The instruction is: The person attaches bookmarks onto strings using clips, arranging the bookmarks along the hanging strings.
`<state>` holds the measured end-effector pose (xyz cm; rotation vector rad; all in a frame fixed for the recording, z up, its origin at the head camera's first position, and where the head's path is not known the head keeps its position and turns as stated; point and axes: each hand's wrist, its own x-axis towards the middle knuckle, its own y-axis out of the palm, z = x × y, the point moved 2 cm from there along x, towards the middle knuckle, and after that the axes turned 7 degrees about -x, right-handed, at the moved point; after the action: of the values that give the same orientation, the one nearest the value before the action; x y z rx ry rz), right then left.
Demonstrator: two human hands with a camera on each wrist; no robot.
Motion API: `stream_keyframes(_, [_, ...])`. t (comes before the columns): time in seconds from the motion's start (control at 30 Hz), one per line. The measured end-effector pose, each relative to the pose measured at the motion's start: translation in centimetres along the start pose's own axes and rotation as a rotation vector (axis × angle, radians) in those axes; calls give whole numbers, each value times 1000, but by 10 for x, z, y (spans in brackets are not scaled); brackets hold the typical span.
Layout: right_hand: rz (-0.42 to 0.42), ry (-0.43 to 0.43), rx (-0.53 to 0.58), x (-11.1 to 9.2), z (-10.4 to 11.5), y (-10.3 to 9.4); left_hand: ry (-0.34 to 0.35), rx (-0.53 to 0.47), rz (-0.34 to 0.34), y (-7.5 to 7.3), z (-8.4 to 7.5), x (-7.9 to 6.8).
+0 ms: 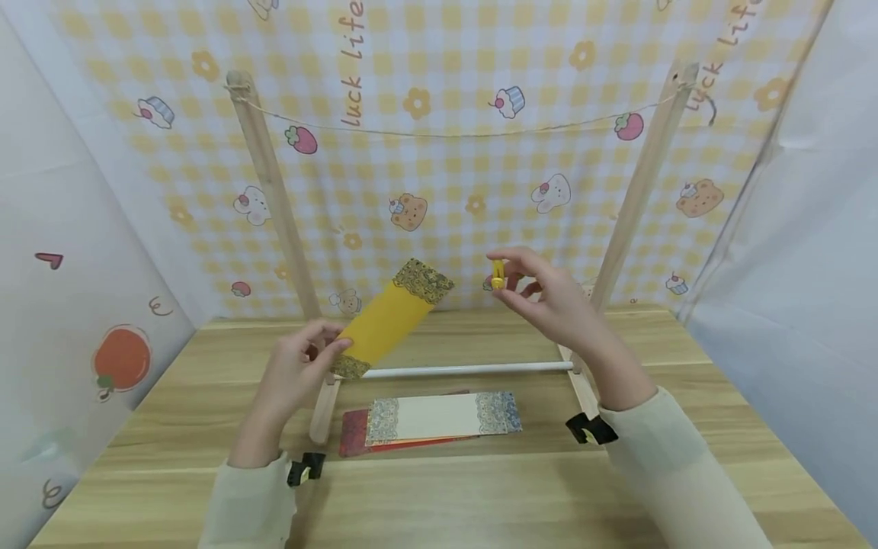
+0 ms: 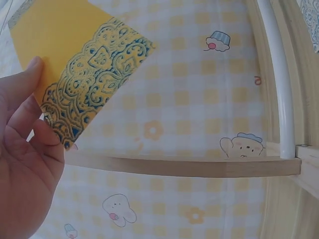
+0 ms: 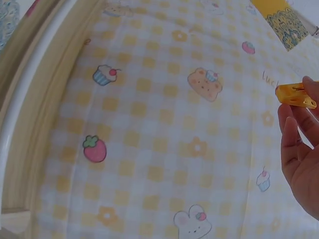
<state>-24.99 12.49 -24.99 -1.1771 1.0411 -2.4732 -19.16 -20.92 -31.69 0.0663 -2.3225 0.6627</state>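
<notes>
Head view: my left hand (image 1: pixel 293 374), left of centre in the frame, pinches a yellow card (image 1: pixel 392 324) at its lower patterned end, thumb on the near face. The card slants up to the right, clear of the tabletop (image 1: pixel 439 496). My right hand (image 1: pixel 554 305), right of centre, pinches a yellow clip (image 1: pixel 498 274) between thumb and fingertips; the right wrist view confirms this at the frame's right edge. Whether the clip's mouth is parted, I cannot tell. Card and clip are apart.

A string (image 1: pixel 439 136) sags between two wooden posts (image 1: pixel 274 183) across the upper frame. A white rod (image 1: pixel 466 370) runs between them below centre. At lower centre, a white card (image 1: pixel 439 415) with patterned ends lies over a red card (image 1: pixel 354 433).

Assessment: I judge the step in hand to be readying card and clip for hanging; neither touches the string. The next move would call for raising the card's edge to the string, then squeezing the clip and seating it over both. My left pinch should be light, to avoid creasing.
</notes>
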Motion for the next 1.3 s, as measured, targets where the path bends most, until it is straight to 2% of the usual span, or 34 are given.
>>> stream_keyframes(0.13, [-9,-15,40,12,9,3,27,-12,-50,-3,-2,3])
stream_keyframes(0.47, [-66,-74,111,38,29,9,55,-24,-126,-12,2,11])
stream_keyframes(0.7, [-99,-159,218,56,42,13,-20,-29,-213,-23,3,15])
stream_keyframes(0.8, [-107,-168,267,64,46,15,-30,-37,-249,-27,3,16])
stream_keyframes(1.13, [-91,-138,374,94,67,16,51,-82,-358,-34,4,26])
stream_keyframes(1.3, [-72,-146,467,108,79,16,70,-100,-395,-36,2,33])
